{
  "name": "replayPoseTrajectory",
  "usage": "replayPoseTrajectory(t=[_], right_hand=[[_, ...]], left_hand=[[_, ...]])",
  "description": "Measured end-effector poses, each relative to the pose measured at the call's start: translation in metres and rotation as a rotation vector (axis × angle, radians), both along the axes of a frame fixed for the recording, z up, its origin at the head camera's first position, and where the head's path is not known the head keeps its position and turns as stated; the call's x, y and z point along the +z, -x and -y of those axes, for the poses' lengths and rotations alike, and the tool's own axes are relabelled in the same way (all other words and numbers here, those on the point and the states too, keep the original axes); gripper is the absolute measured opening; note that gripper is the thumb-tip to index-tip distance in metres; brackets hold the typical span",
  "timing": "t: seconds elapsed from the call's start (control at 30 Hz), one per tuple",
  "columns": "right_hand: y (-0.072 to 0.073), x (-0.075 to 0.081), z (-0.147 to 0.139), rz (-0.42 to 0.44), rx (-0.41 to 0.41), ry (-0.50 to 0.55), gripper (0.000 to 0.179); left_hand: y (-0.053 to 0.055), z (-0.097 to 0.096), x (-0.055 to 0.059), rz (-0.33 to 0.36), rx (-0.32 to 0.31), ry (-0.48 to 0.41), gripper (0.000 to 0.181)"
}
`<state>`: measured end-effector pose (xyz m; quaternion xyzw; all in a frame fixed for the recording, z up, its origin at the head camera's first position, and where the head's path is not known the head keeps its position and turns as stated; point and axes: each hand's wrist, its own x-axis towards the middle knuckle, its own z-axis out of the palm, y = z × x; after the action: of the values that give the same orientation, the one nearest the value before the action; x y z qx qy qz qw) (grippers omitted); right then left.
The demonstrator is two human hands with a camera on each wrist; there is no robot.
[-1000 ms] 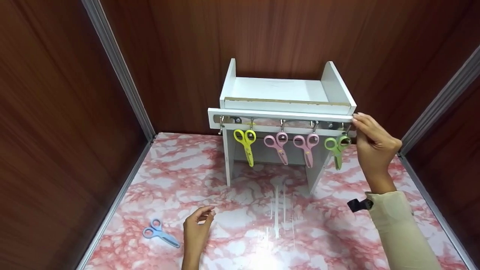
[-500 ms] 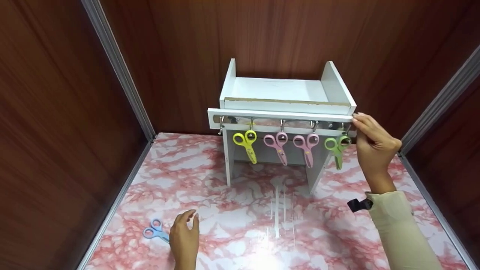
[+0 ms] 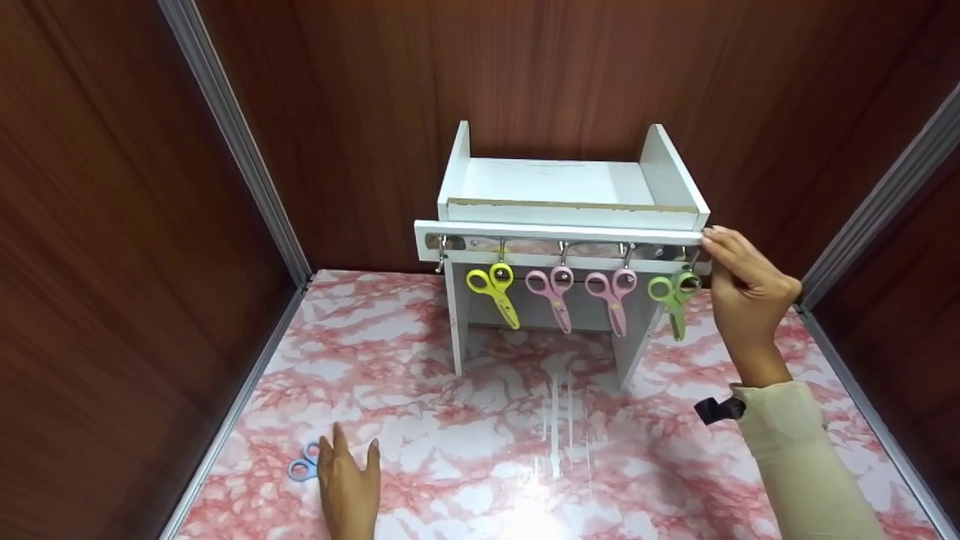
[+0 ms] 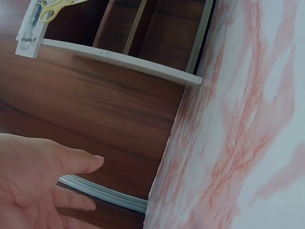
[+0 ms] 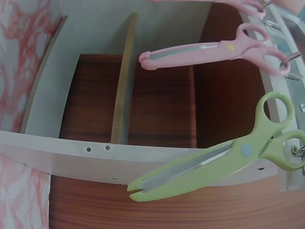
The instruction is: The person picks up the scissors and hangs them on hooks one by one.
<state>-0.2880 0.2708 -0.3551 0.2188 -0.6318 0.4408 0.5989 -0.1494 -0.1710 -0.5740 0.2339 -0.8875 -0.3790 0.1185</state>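
Observation:
My left hand (image 3: pixel 347 484), fingers spread, hovers over or beside a pair of blue scissors (image 3: pixel 302 471) on the table; it hides their blades. In the left wrist view that hand (image 4: pixel 35 179) holds nothing. With its fingertips, my right hand (image 3: pixel 752 292) grips the right end of a white hook rail (image 3: pixel 562 229). From the rail's hooks hang yellow scissors (image 3: pixel 504 298), two pairs of pink scissors (image 3: pixel 556 300) and green scissors (image 3: pixel 675 300). The right wrist view shows the green scissors (image 5: pixel 224 162) closest, blades shut. The leftmost hook (image 3: pixel 442 252) carries no scissors.
Behind the rail stands a white shelf unit (image 3: pixel 555 178) with raised sides. The red-and-white marbled table (image 3: pixel 450 450) has pale streaks and a bright glare in front of the unit. Brown wood-grain panels (image 3: pixel 555 67) with metal strips enclose the space on three sides.
My left hand has moved left toward the blue scissors, its fingers spreading, and now covers their blades. The yellow scissors have swung slightly on their hook. My right hand has stayed on the rail.

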Motion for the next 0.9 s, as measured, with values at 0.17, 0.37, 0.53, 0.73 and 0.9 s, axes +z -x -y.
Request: replayPoseTrajectory(t=[0.17,0.37,0.53,0.73,0.9], right_hand=[[0.0,0.0,0.0,0.002,-0.007,0.0,0.02],[0.0,0.001,0.0,0.003,-0.009,-0.002,0.02],[0.0,0.001,0.0,-0.002,0.005,0.001,0.02],[0.0,0.001,0.001,-0.008,0.015,0.006,0.02],[0.0,0.001,0.001,-0.004,0.014,0.009,0.02]], left_hand=[[-0.003,0.005,-0.002,0.11,-0.023,0.046,0.092],[-0.001,0.007,-0.008,0.249,-0.074,0.054,0.102],[0.002,0.008,-0.018,0.277,-0.124,0.005,0.101],[0.005,0.008,-0.028,0.256,-0.154,0.003,0.097],[0.007,0.009,-0.033,0.26,-0.184,0.013,0.097]])
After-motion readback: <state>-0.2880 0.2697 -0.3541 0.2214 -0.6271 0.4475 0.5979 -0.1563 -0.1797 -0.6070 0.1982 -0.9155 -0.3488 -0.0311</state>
